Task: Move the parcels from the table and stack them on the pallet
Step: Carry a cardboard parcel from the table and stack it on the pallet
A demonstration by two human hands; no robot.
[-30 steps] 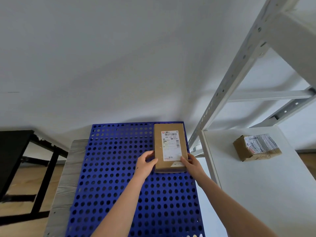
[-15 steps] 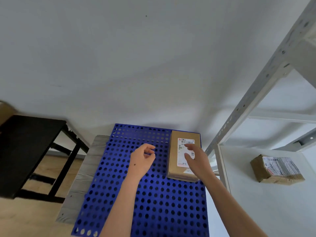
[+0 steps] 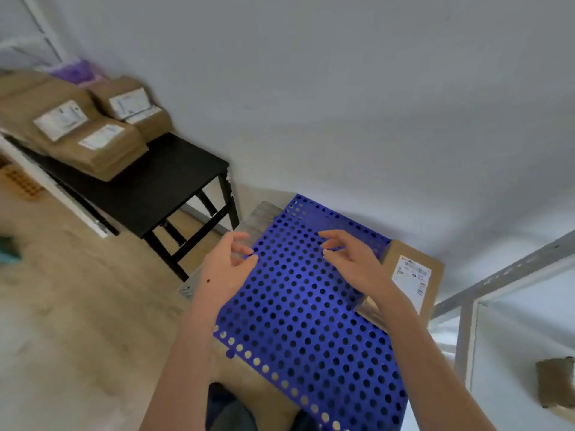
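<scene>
Head view: at centre frame the left hand (image 3: 227,269) and right hand (image 3: 354,262) hover empty, fingers loosely curled, over the blue pallet (image 3: 298,312), with one parcel (image 3: 412,273) lying at its right edge. Farther off, upper left, more parcels (image 3: 102,147) sit piled on the black counter (image 3: 161,188). They look like stiff, light cardboard, best gripped by opposite sides.

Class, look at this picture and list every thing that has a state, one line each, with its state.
Left hand: empty, fingers loosely curled, above the pallet's left edge.
Right hand: empty, fingers relaxed, over the pallet.
Parcel: flat on the pallet's far right corner, label up, unheld.
Pallet: one parcel visible on it.
Pile of parcels: on the black table, labels up.
Small parcel: on the white shelf, blurred.
</scene>
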